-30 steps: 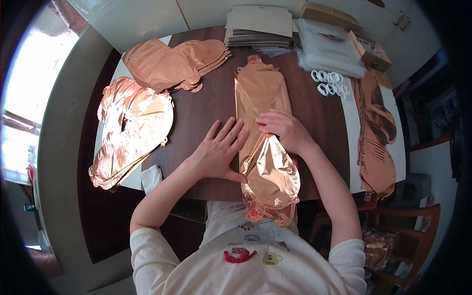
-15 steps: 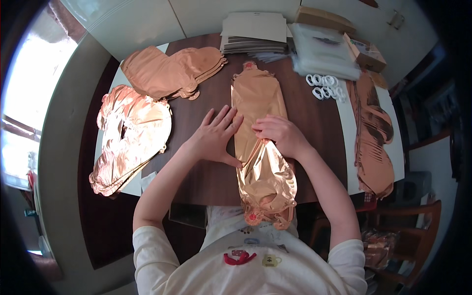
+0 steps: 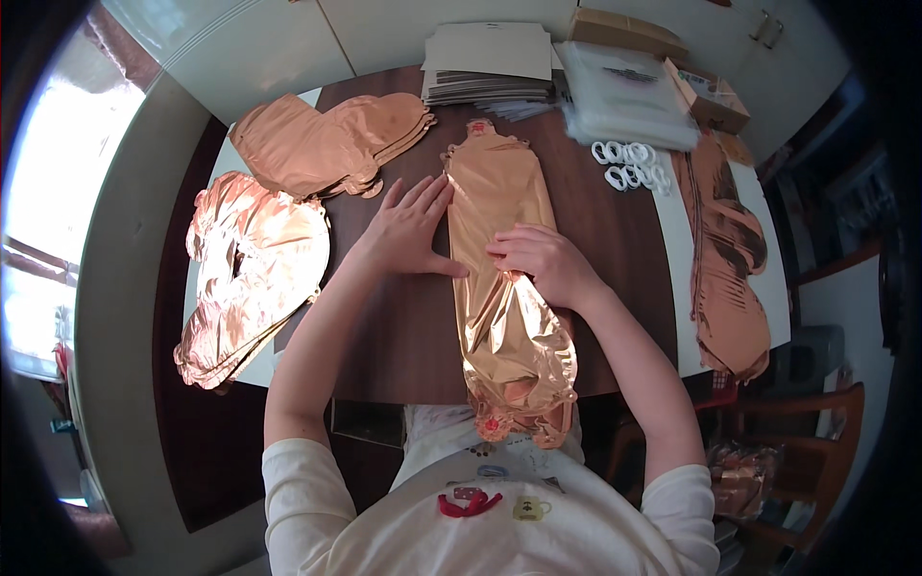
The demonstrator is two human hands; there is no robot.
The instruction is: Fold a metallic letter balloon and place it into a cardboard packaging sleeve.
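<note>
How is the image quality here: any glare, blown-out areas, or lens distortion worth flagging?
Head view: strong fisheye bending, with the table edges curving and dark corners; the window at left is blown out white; the foil balloon under the left hand and right hand throws bright glare patches; the centre is sharp, with slight blur toward the rim.

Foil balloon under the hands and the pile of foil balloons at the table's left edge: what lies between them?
Head view: only the left hand, its forearm and bare dark table separate the foil balloon from the pile.

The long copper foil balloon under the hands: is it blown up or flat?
Flat. The foil balloon lies spread along the table, wrinkled, its near end drooping over the edge, with the left hand and right hand pressing it.
</note>
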